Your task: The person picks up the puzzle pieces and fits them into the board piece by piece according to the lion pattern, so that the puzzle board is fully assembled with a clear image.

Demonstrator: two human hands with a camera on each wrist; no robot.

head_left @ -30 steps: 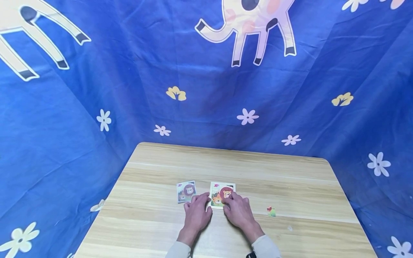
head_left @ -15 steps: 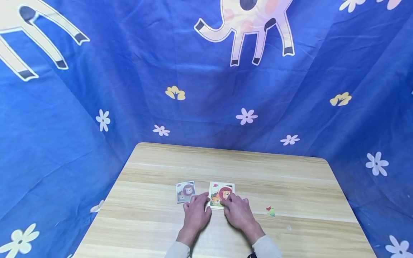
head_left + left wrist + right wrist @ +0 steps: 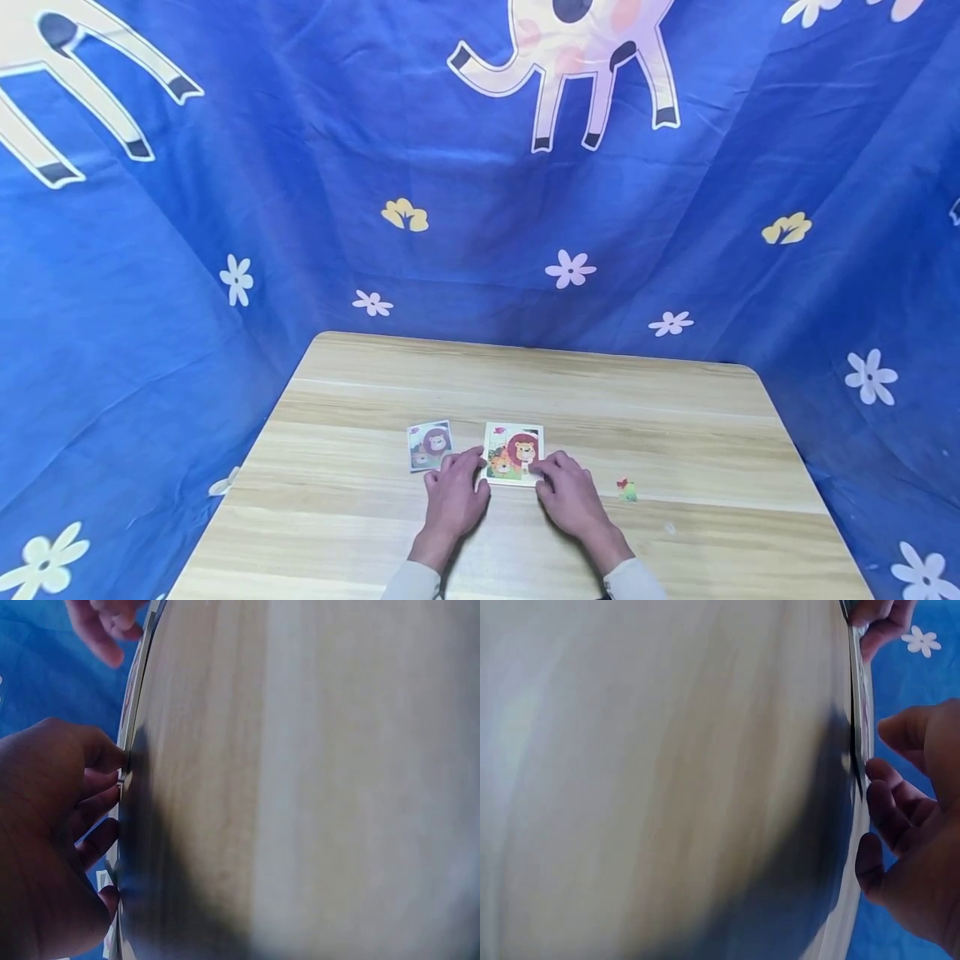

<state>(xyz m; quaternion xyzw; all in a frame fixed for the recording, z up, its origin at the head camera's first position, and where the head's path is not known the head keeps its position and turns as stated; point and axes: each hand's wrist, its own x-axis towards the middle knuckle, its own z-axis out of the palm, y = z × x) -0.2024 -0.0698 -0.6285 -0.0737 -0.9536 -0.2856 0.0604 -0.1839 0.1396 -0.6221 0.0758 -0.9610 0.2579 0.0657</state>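
Note:
A jigsaw puzzle board with a lion picture and a pale border lies flat on the table. My left hand holds the board's left edge, thumb near the lower corner; in the left wrist view this hand meets the thin edge. At the board's right side is my right hand, its index fingertip over the lower right of the picture. Its fingers are loosely bent, and the right wrist view shows the thumb apart from the fingers, with nothing visible between them. A small pale patch shows beside the right fingertip.
Left of the board lies a matching lion picture card, partly behind the left hand. A loose puzzle piece, red and green, lies right of the right hand. The wooden table meets a blue patterned curtain behind.
My right hand has drawn back to the right from over the picture, uncovering more of the lion. The left hand stays at the board's left edge.

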